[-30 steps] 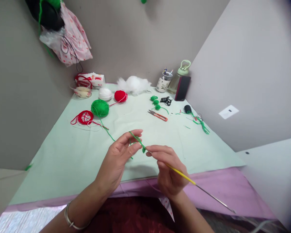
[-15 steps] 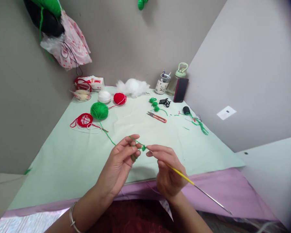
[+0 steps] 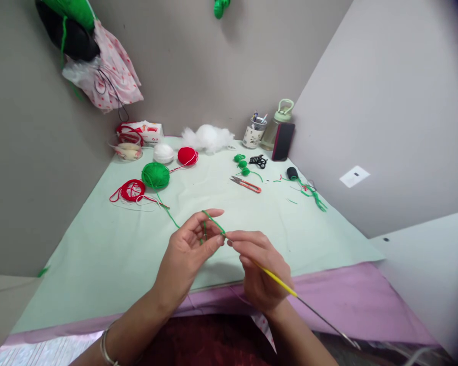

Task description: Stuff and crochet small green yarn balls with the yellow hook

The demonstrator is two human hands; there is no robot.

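Observation:
Green yarn runs from the green ball to my left hand, passes over its raised index finger and slants down to the hook tip. The thumb of that hand pinches the yarn work, which is mostly hidden by the fingers. My right hand is closed around a crochet hook with a yellow grip and a metal shaft pointing down to the right. Both hands' fingertips nearly meet above the front of the table.
On the pale green cloth lie orange snips, a red ball, a white ball, red yarn, small green pieces and a black spool. A phone leans near a bottle.
My left thumb has come down onto the yarn work, covering the small green piece. The yarn from the index finger now slants more steeply, and the hook has shifted slightly left.

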